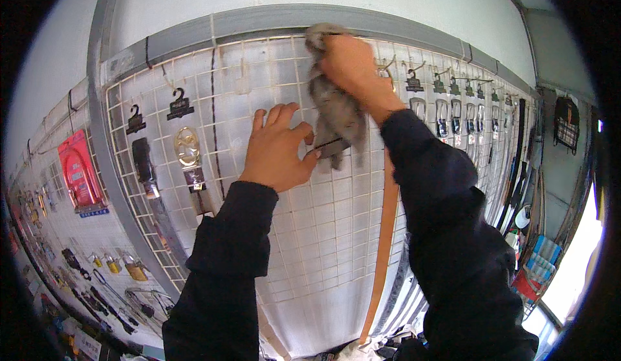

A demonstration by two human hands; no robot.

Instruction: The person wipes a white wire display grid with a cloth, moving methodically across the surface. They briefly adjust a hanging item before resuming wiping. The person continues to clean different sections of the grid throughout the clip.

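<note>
A grey cloth (pixel 336 112), blurred by motion, hangs bunched against the white wire grid panel (pixel 304 225). My right hand (pixel 352 63) is closed around its upper part, close to the grey metal bar at the panel's top. Lower and to the left, my left hand (pixel 278 147) is up against the grid with three fingers raised. Its thumb and index finger come together beside the cloth, where a thin dark strip (pixel 333 144) runs out from them. Whether that strip is a separate piece or part of the cloth, I cannot tell.
Belts hang on hooks to the left, one with a gold buckle (pixel 187 147). Several packaged belts (pixel 456 116) line the right side. A tan strap (pixel 383 238) hangs below my right hand. Further left are a red package (pixel 81 170) and padlocks (pixel 134 267).
</note>
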